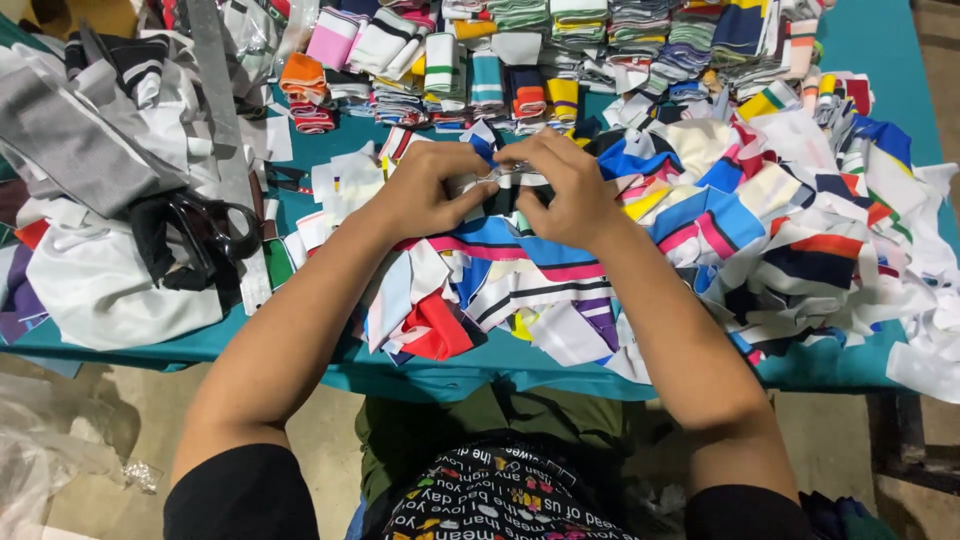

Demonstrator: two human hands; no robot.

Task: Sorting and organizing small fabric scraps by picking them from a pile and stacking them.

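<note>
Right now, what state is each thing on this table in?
Left hand: pinching a small fabric piece.
Right hand: pinching the same piece.
Fabric piece: held between both hands.
Scissors: closed, lying untouched.
Scrap pile: loose, jumbled.
Folded stacks: neat, in rows.

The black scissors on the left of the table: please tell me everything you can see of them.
The black scissors have large looped handles of dark plastic-looking material. They lie flat on white and grey fabric at the left side of the teal table. The blades are mostly hidden among dark cloth, so open or closed is unclear. Neither hand touches them.
</note>
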